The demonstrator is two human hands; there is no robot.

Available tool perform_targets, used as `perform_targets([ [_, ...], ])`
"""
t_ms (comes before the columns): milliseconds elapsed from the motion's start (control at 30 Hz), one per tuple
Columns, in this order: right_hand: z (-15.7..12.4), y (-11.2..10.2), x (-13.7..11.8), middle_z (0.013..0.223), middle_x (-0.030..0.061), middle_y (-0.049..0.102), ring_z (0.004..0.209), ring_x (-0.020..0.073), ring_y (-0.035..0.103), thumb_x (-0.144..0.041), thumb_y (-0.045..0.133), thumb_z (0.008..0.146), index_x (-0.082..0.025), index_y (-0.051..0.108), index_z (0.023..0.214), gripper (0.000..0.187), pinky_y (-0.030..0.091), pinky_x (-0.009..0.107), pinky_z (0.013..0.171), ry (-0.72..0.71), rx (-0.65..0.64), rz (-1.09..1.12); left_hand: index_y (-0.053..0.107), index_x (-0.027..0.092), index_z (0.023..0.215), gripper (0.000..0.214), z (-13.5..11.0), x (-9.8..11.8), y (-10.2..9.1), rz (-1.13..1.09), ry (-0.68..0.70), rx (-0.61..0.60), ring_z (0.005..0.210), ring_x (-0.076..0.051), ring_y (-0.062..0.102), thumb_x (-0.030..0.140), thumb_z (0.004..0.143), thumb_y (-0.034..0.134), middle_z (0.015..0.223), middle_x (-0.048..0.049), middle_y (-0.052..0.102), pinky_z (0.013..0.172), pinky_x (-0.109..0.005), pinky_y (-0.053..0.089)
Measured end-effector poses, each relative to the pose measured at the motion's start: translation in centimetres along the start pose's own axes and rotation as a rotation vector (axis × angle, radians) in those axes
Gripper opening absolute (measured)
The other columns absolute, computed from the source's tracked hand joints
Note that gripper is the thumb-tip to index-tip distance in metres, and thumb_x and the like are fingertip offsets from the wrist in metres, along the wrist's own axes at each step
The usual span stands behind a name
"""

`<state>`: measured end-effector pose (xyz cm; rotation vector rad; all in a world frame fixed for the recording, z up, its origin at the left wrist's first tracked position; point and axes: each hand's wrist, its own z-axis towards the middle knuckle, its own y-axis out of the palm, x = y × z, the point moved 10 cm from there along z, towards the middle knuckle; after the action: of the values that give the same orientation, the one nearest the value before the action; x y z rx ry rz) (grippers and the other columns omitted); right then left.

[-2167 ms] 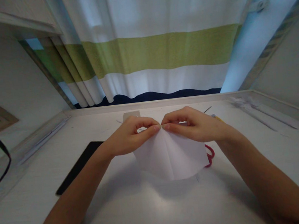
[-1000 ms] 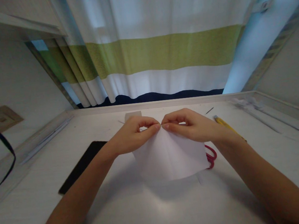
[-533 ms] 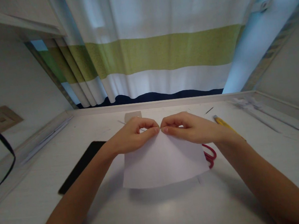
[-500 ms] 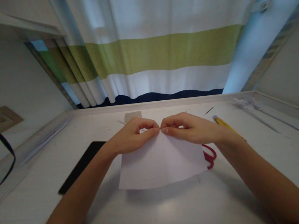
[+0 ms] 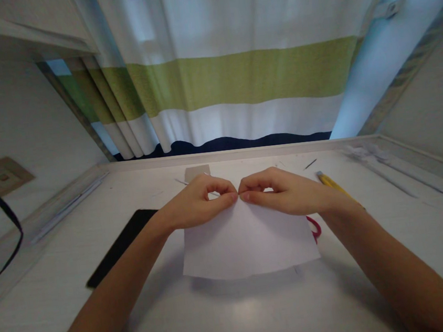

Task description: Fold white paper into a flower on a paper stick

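A sheet of white paper [image 5: 248, 247] hangs from my fingertips above the desk, its lower edge slightly curved and its shadow just below. My left hand [image 5: 205, 202] pinches the paper's upper edge near the middle between thumb and forefinger. Right beside it, my right hand [image 5: 274, 192] pinches the same edge, the fingertips of both hands almost touching. Behind the paper's right side shows the red handle of scissors [image 5: 315, 227]; the rest of them is hidden. Near my right wrist lies a yellow utility knife [image 5: 333, 184], partly covered by the forearm.
A flat black object [image 5: 121, 248] lies beneath my left forearm. A beige piece [image 5: 197, 171] sits behind my left hand. Thin white strips [image 5: 388, 167] are at the right, and a long ruler-like strip [image 5: 71, 205] at the left. A curtain [image 5: 236, 80] hangs behind the desk.
The paper's lower part has swung a little to the right and covers more of the scissors' handle. Both hands keep their pinch, nearly still.
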<state>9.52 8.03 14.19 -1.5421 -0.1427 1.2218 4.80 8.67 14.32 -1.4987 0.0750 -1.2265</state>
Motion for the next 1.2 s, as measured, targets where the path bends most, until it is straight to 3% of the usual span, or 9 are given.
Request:
perform_targets([
  [433, 0.1, -1.2, 0.6, 0.06, -0.0024, 0.047, 0.056, 0.0078, 0.044, -0.025, 0.04, 0.08, -0.014, 0.056, 0.071, 0.021, 0.031, 0.02, 0.049, 0.05, 0.15, 0.114, 0.062, 0.012, 0.074, 0.023, -0.1, -0.2, -1.4, -0.026, -0.059, 0.196, 0.069, -0.014, 0.055, 0.026, 0.078, 0.044, 0.069, -0.0012, 0.061, 0.059, -0.02, 0.041],
  [867, 0.2, -1.0, 1.5, 0.06, -0.002, 0.051, 0.053, 0.0072, 0.046, -0.026, 0.043, 0.079, -0.013, 0.057, 0.073, 0.02, 0.033, 0.019, 0.047, 0.101, 0.189, 0.308, 0.062, 0.011, 0.072, 0.023, 0.0, -0.5, -1.7, -0.056, -0.071, 0.25, 0.066, -0.012, 0.054, 0.026, 0.078, 0.045, 0.068, -0.0009, 0.06, 0.058, -0.019, 0.041],
  [1200, 0.4, -1.0, 1.8, 0.061, -0.0016, 0.052, 0.055, 0.0081, 0.049, -0.027, 0.043, 0.079, -0.014, 0.057, 0.074, 0.02, 0.035, 0.019, 0.048, 0.105, 0.206, 0.311, 0.062, 0.011, 0.07, 0.024, -0.1, -0.9, -1.9, -0.085, -0.081, 0.291, 0.062, -0.011, 0.052, 0.027, 0.077, 0.046, 0.066, -0.0006, 0.059, 0.054, -0.018, 0.04],
])
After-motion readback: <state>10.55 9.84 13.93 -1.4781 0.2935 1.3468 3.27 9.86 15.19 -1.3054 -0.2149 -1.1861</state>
